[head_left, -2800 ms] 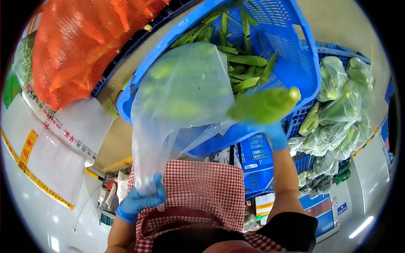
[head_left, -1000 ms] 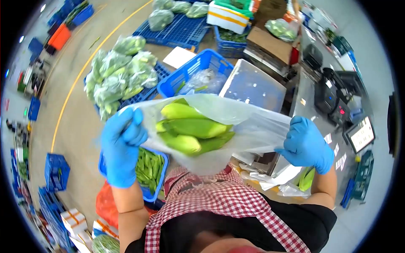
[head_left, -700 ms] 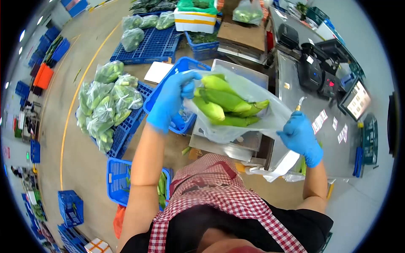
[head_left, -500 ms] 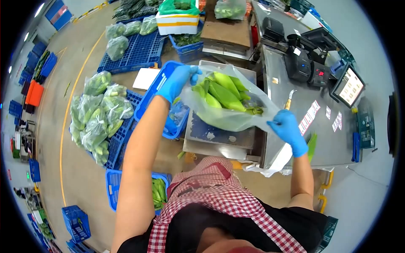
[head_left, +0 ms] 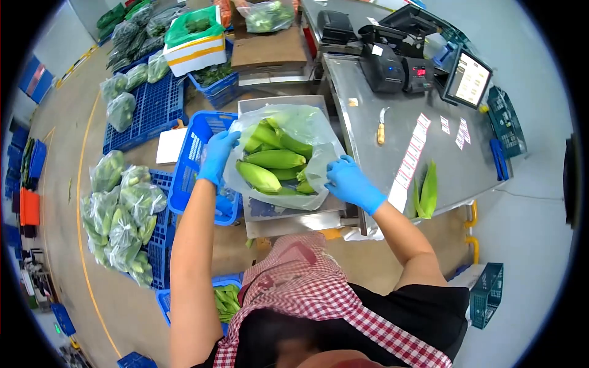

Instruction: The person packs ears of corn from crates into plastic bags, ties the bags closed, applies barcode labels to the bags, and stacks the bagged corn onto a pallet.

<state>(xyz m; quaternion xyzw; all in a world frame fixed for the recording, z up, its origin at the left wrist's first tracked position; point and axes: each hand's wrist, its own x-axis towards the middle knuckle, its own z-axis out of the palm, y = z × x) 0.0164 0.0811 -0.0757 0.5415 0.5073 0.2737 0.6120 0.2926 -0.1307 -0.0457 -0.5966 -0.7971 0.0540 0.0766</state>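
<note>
A clear plastic bag (head_left: 288,202) holding several green-husked corn ears (head_left: 273,159) lies on a metal scale platform (head_left: 253,211). Its mouth is spread wide and faces up. My left hand (head_left: 218,154), in a blue glove, has its fingers closed on the bag's left edge. On the opposite side, my gloved right hand (head_left: 352,184) grips the bag's right edge with bent fingers. Part of each hand's fingertips is hidden by the plastic.
Right of the scale, a steel table (head_left: 359,80) carries a knife (head_left: 381,127), a label strip (head_left: 410,161), loose husk leaves (head_left: 428,193), a label printer (head_left: 383,67) and a screen (head_left: 467,78). A blue basket (head_left: 181,184) stands left. Bagged vegetables (head_left: 126,211) lie on a blue pallet (head_left: 161,245).
The bag has gone from stretched out toward the right to resting flatter and wider on the scale. My right hand has come inward to the left. The whole view has shifted.
</note>
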